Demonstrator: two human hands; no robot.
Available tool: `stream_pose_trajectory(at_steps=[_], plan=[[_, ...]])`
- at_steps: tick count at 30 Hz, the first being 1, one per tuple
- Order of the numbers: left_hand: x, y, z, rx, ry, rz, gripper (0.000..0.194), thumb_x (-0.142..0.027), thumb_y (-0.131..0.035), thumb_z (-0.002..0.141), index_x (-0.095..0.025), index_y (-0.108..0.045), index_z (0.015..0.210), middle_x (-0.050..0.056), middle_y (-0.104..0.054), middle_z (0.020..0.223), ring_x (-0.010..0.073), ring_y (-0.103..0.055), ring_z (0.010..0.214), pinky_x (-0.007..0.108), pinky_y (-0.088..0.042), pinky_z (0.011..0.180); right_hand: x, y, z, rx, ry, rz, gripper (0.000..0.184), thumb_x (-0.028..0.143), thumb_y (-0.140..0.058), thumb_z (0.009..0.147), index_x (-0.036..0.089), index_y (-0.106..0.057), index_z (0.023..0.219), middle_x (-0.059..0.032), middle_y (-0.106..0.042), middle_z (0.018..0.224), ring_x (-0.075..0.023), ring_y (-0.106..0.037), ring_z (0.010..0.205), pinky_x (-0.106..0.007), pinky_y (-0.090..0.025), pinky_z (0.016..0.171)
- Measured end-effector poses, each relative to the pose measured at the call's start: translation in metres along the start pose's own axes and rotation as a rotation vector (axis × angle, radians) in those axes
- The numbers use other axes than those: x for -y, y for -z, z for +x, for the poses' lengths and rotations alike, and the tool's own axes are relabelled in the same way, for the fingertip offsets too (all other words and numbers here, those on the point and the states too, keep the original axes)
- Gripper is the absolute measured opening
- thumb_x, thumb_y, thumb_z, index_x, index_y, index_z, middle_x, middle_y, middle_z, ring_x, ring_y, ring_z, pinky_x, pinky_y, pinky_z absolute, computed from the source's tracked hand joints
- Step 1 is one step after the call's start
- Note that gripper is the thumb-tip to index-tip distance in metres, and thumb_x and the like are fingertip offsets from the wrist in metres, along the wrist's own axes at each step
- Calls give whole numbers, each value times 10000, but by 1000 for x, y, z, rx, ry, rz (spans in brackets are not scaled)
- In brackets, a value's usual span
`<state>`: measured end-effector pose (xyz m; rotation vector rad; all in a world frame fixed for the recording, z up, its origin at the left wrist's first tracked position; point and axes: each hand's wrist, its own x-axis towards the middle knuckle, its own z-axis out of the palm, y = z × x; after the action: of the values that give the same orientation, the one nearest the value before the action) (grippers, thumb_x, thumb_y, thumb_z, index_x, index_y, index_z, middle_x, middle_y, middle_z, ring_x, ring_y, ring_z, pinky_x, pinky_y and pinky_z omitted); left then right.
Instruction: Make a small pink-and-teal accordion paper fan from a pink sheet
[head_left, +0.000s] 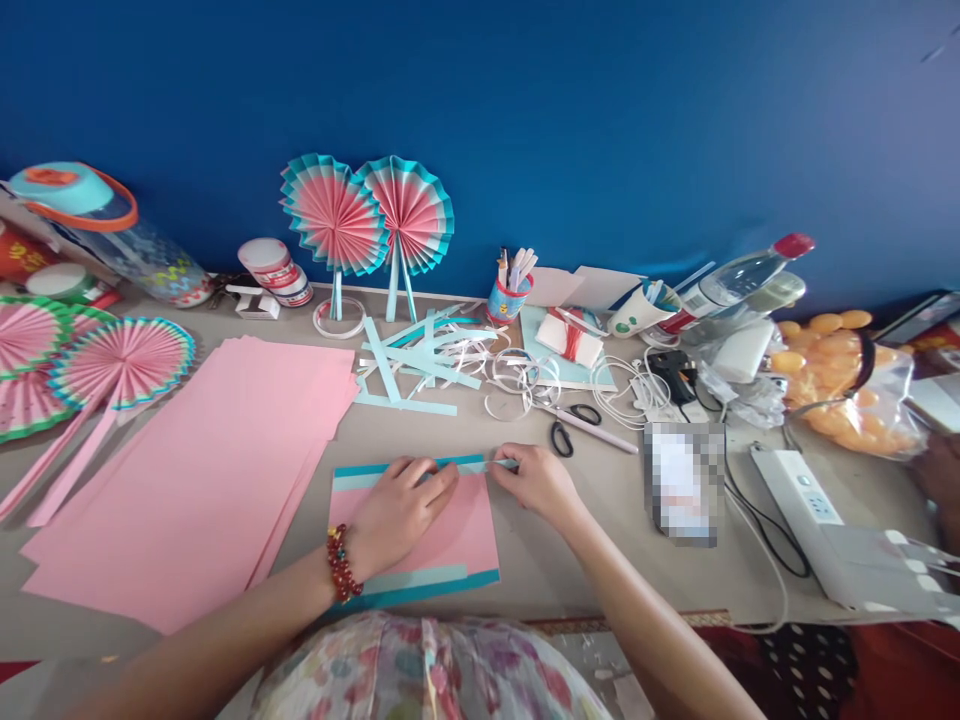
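A pink paper sheet (457, 535) with teal and light-blue bands along its far and near edges lies in front of me on the table. My left hand (397, 510) rests on its far edge, fingers pressed flat on the blue band. My right hand (536, 482) pinches the right end of that same band at the sheet's far right corner. A red bead bracelet (341, 563) is on my left wrist.
A stack of pink sheets (202, 470) lies left. Folded paper fans stand at the wall (367, 215) and lie far left (120, 360). Paper strips (420, 365), scissors (574, 425), a pen cup (508, 295), cables, a power strip (795, 490) and a bag of orange balls (840, 385) crowd the right.
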<state>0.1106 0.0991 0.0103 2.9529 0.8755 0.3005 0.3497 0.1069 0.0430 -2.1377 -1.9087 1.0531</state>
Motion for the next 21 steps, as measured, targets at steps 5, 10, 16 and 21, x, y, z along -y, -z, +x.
stream_pose_trajectory(at_steps=[5,10,16,21], plan=[[-2,5,3,63,-35,70,381,-85,-468,938,-174,-578,1291,70,-564,1376,251,-513,1057,410,-436,878,1,0,0,0,-1,-18,194,342,-548,832,225,-612,691,38,-514,443,-129,-502,475,-226,-253,504],[-3,11,6,93,-61,118,364,-91,-482,928,-157,-594,1269,82,-577,1342,256,-516,1067,407,-457,867,2,0,-1,-11,11,-28,189,333,-544,837,227,-633,708,35,-523,442,-134,-514,480,-224,-263,508],[2,13,8,95,-101,105,368,-82,-476,926,-158,-584,1269,90,-580,1327,237,-533,1018,392,-463,841,2,-1,-1,-28,17,-35,189,324,-558,833,224,-638,693,26,-547,463,-136,-522,495,-230,-255,518],[12,15,9,83,-136,37,317,-96,-489,941,-177,-582,1233,85,-606,1270,218,-552,1010,365,-460,857,2,-1,-2,-41,26,-36,185,325,-556,832,228,-639,698,32,-520,447,-140,-516,501,-234,-248,519]])
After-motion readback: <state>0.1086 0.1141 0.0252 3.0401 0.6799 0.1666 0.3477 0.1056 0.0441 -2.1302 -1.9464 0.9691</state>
